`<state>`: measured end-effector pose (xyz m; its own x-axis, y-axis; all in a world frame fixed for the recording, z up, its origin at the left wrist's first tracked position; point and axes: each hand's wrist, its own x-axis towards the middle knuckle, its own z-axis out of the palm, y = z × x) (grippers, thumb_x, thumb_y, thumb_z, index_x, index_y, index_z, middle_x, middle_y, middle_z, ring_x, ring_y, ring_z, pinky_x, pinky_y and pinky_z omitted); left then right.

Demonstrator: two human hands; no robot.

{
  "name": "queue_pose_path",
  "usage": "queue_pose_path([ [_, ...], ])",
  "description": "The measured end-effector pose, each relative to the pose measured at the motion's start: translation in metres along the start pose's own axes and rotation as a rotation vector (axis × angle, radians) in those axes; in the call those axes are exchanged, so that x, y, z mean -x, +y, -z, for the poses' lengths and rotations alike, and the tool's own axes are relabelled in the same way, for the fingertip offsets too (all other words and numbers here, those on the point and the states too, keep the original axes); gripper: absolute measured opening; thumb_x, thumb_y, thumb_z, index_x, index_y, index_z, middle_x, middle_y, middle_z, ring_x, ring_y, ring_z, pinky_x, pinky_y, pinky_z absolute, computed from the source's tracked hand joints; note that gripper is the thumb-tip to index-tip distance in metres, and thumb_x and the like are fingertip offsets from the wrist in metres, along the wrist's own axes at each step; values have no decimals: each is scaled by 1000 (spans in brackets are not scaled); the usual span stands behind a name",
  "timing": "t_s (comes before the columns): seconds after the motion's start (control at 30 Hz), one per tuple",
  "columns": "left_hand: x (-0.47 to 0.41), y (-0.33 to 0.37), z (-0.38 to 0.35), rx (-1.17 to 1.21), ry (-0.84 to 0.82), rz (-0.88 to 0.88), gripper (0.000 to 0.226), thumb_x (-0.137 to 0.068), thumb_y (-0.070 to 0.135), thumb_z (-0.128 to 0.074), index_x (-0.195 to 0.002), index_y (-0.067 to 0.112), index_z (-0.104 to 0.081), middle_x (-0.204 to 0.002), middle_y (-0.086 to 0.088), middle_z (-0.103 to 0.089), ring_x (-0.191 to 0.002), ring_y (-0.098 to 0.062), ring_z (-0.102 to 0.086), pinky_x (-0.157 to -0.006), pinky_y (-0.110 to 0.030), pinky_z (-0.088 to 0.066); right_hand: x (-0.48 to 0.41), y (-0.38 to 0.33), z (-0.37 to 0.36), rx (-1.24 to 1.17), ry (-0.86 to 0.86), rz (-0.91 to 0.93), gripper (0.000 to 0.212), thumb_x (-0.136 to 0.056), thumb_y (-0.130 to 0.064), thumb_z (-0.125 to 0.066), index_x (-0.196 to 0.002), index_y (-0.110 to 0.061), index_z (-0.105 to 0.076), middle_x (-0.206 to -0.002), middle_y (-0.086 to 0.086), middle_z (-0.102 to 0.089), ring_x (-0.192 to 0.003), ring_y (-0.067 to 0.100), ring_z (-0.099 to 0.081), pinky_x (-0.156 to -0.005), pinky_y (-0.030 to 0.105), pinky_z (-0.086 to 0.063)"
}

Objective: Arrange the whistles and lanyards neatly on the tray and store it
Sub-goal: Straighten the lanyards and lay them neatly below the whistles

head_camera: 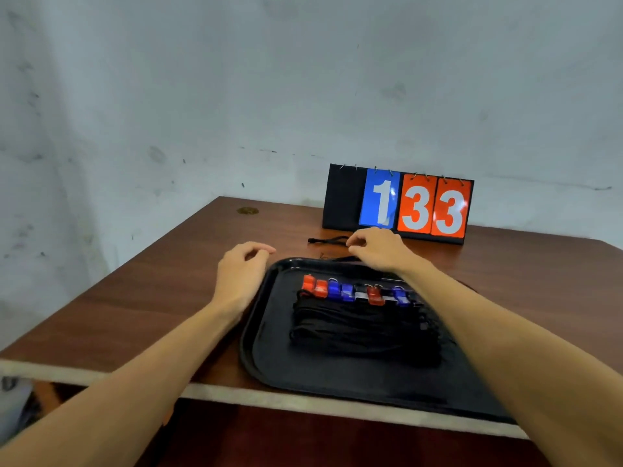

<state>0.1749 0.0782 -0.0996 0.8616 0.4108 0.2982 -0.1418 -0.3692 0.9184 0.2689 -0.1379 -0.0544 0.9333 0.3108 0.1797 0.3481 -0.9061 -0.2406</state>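
Observation:
A black tray (269, 352) sits at the table's near edge, slightly overhanging it. On it lies a row of red, blue and black whistles (357, 292) with their black lanyards (364, 332) bundled in front. One loose black lanyard (328, 240) lies on the table beyond the tray. My right hand (379, 247) is over the tray's far rim with its fingertips pinched on that lanyard's end. My left hand (241, 274) hovers at the tray's left rim, fingers curled and apart, holding nothing.
A flip scoreboard (399, 205) reading 1 and 33 stands at the back of the brown wooden table (161, 284). A pale wall rises behind. The table's front edge runs just below the tray.

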Motion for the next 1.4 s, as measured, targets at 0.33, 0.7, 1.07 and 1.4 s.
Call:
queue_pose_path([
  [0.33, -5, -3, -2, -47, -77, -19, 22, -90, 17, -51, -86, 23, -72, -101, 7, -67, -97, -6, -58, -83, -22, -39, -40, -12, -16, 48, -111, -121, 10, -80, -10, -69, -89, -14, -73, -99, 7, -69, -103, 25, -59, -103, 43, -38],
  [0.7, 12, 7, 6, 81, -86, -173, 21, -85, 3, -60, -80, 19, -73, -95, 2, -64, -93, -12, -59, -80, -19, -43, -2, -28, 42, -661, 480, 90, 12, -92, -10, -57, -104, -13, -57, -90, 1, -63, -70, 8, -61, -64, 12, -46],
  [1.07, 38, 142, -18, -63, -218, -414, 58, -86, 28, -67, -137, 27, -40, -127, 11, -40, -93, -5, -52, -86, -22, -45, 76, -49, 115, -1374, 435, 169, 11, -88, 5, -58, -88, -5, -60, -77, 10, -64, -64, 21, -69, -62, 24, -54],
  [1.4, 50, 162, -20, -324, -253, -500, 21, -97, 30, -51, -92, 16, -66, -69, 2, -62, -60, -3, -52, -58, -14, -37, 120, -25, 137, -1774, 508, 207, 8, -87, 4, -60, -84, -3, -61, -76, 12, -68, -68, 21, -70, -64, 23, -55],
])
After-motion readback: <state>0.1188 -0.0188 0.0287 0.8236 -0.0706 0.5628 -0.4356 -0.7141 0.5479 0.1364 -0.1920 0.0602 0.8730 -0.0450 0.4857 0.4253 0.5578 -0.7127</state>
